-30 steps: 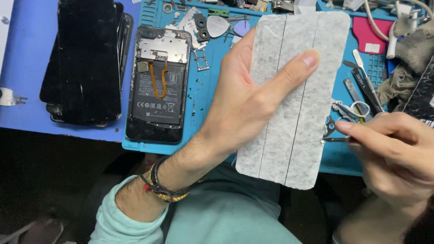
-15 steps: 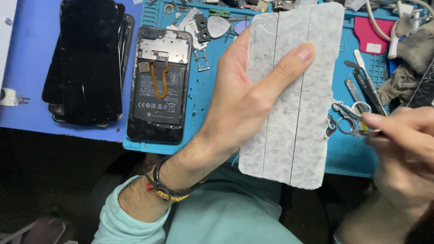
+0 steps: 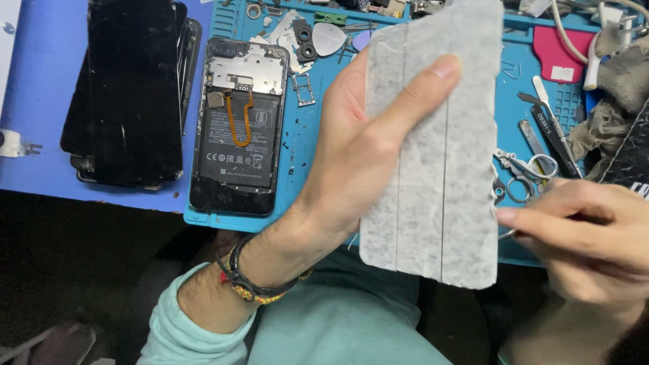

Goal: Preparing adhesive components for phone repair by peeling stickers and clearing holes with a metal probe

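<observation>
Grey fibrous sheet [image 3: 433,149] stays pinched in left hand [image 3: 358,149]; right hand [image 3: 581,236], fingers together, now touches its edge.

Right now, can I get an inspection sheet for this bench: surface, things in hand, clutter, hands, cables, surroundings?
Surface: teal repair mat on a blue table.
Job's things: grey-white sheet with lengthwise lines, held upright over the mat.
Clutter: opened phone with battery exposed, stacked dark screen panels, small scissors, tweezers, guitar-pick pry tool, loose small parts.
Hands: left hand grips the sheet, thumb across its front; right hand at the sheet's right edge.
Cables: white cable top right.
Surroundings: dark floor below, teal sleeve.
</observation>
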